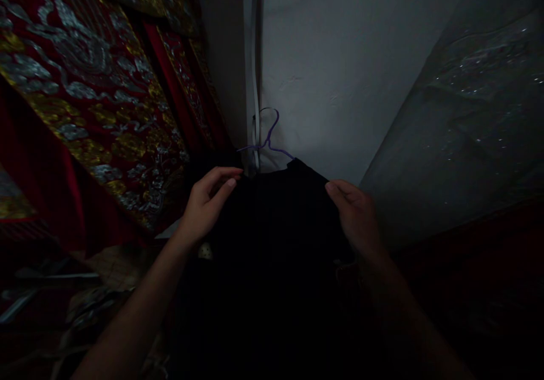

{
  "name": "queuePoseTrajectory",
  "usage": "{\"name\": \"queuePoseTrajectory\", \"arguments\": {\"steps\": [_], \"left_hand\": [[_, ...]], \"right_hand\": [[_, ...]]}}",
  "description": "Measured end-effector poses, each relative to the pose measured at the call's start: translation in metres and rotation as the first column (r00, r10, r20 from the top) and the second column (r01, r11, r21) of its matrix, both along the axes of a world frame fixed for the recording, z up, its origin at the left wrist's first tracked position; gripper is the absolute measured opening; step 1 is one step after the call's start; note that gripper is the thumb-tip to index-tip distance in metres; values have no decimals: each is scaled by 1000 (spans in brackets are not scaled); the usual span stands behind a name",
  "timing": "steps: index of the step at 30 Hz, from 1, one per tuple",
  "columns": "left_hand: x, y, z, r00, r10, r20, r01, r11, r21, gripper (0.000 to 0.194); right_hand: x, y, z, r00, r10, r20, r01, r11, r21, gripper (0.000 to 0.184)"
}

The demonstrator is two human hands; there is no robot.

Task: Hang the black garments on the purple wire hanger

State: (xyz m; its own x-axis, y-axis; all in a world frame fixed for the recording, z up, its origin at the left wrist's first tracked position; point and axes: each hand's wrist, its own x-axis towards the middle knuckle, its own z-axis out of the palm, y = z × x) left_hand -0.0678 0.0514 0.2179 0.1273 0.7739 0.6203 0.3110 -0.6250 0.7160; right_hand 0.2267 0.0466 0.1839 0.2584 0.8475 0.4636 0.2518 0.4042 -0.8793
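A dark garment (280, 215), almost black in the dim light, hangs on a thin purple hanger (268, 140). The hanger's hook is up by a pale vertical strip on the wall. My left hand (208, 201) is at the garment's left shoulder, near the neckline, thumb and fingers closed on the cloth's edge. At the opposite shoulder, my right hand (355, 210) pinches the fabric with its thumb in front and its fingers curled. The lower part of the garment is lost in darkness.
Red cloth with gold and silver embroidery (97, 91) hangs at the left. Behind the hanger is a pale wall (340, 74) with a vertical strip (256, 45). Shiny clear plastic sheeting (476, 125) covers the right side. Several unclear items lie in shadow at lower left.
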Motion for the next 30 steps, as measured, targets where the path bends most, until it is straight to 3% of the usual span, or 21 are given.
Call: {"name": "queuePoseTrajectory", "arguments": {"steps": [3,6,8,9,10,11,13,14,15,16,17,18,20,22,24,27,30], "left_hand": [[-1,-8,-2,993,-76,94,89,986,-138,31],[0,-10,-5,956,-183,228,242,934,-264,39],[4,-10,-8,900,-238,365,363,873,-325,46],[6,-11,-10,866,-251,432,419,837,-353,49],[7,-12,-12,835,-255,487,470,792,-390,50],[8,-14,-14,814,-251,525,510,741,-437,50],[4,-22,-18,816,-252,521,550,619,-562,50],[-1,-28,-19,837,-276,472,540,552,-636,49],[-8,-34,-19,864,-320,389,502,495,-709,49],[-17,-42,-19,886,-376,271,434,466,-771,47],[-26,-50,-17,893,-431,130,347,475,-808,44],[-35,-57,-14,885,-465,-19,256,521,-814,40],[-50,-69,-7,864,-431,-260,122,679,-724,32],[-58,-71,0,887,-311,-340,64,813,-578,28],[-59,-65,3,936,-185,-299,29,889,-457,29],[-54,-44,3,980,-10,-201,-54,949,-311,26],[-44,-24,2,980,157,-126,-173,977,-128,29]], "right_hand": [[-5,2,-5,996,-50,-69,52,998,29,28],[-19,-16,-15,994,-75,-78,80,995,67,27],[-34,-39,-21,999,27,43,-30,997,69,25],[-41,-51,-23,980,135,148,-143,989,45,24],[-48,-62,-25,921,279,273,-286,958,-13,22],[-53,-70,-26,810,443,384,-439,893,-105,21],[-58,-76,-27,526,698,486,-645,700,-308,21],[-57,-72,-28,443,754,484,-679,635,-368,22],[-54,-66,-29,436,766,472,-681,624,-383,25],[-50,-56,-31,500,734,460,-653,668,-357,27],[-45,-45,-33,606,658,448,-590,749,-301,27],[-41,-33,-36,706,557,439,-508,829,-234,27],[-33,-11,-45,814,385,435,-380,919,-102,32],[-29,4,-54,816,375,439,-388,920,-64,40],[-27,10,-63,784,495,374,-465,868,-174,38],[-24,12,-66,813,567,130,-502,797,-336,51],[-19,23,-47,899,436,-30,-428,863,-267,51]]}}
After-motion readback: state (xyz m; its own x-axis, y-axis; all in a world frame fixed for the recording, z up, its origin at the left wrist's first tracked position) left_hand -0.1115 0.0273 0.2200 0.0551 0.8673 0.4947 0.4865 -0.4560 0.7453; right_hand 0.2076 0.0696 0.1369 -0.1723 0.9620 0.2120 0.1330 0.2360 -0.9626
